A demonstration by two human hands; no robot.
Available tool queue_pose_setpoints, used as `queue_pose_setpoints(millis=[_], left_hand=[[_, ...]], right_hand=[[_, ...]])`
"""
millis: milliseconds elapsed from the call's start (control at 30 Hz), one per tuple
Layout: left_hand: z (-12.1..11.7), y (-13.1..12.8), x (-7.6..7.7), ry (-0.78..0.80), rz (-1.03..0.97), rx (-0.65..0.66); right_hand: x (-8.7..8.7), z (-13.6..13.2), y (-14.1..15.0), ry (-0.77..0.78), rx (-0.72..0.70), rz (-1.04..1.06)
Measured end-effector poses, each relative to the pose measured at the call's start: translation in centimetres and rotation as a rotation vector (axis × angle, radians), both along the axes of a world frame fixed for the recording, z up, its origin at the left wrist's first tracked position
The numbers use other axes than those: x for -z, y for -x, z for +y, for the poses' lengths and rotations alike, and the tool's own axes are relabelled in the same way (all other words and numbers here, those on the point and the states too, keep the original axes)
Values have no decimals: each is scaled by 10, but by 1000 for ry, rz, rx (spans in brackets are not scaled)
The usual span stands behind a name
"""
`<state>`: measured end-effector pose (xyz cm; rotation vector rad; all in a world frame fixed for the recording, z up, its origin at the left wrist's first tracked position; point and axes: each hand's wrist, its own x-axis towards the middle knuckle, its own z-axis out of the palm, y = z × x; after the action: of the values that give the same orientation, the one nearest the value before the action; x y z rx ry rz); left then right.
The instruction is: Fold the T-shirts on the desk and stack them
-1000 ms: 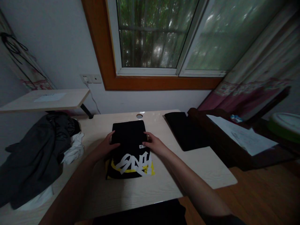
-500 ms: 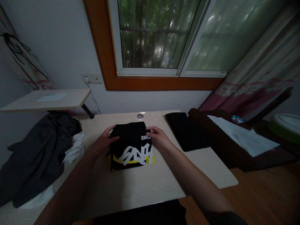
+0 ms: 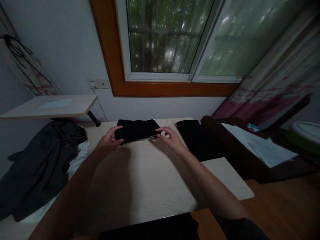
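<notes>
A folded black shirt (image 3: pixel 137 129) is at the far side of the pale table, its plain black back part facing up. Only a thin strip of white print shows along its near edge. At its left end my left hand (image 3: pixel 109 140) grips the cloth between thumb and fingers. My right hand (image 3: pixel 173 139) pinches the opposite end near the lower corner. Whether the shirt rests on the table or is lifted slightly, I cannot tell. A second folded black garment (image 3: pixel 200 140) lies flat to the right.
A heap of dark grey clothing (image 3: pixel 37 166) with white cloth (image 3: pixel 80 156) lies on the left. Above it stands a raised shelf (image 3: pixel 82 103) on a black leg. The window wall (image 3: pixel 160 107) borders the far edge. A brown piece of furniture (image 3: pixel 250 163) bearing papers is at right.
The shirt has moved away from me toward the table's far edge and turned, so the white and yellow print is mostly hidden. Both hands moved with it, keeping hold of its ends.
</notes>
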<state>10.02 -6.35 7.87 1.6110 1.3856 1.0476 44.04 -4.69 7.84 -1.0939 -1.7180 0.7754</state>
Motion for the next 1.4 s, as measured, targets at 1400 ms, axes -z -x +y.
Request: queue_pose_setpoints(millis=[1400], left_hand=[[-48,13,42,370,175,490]], right_hand=[[65,-25,-22,503,-305,190]])
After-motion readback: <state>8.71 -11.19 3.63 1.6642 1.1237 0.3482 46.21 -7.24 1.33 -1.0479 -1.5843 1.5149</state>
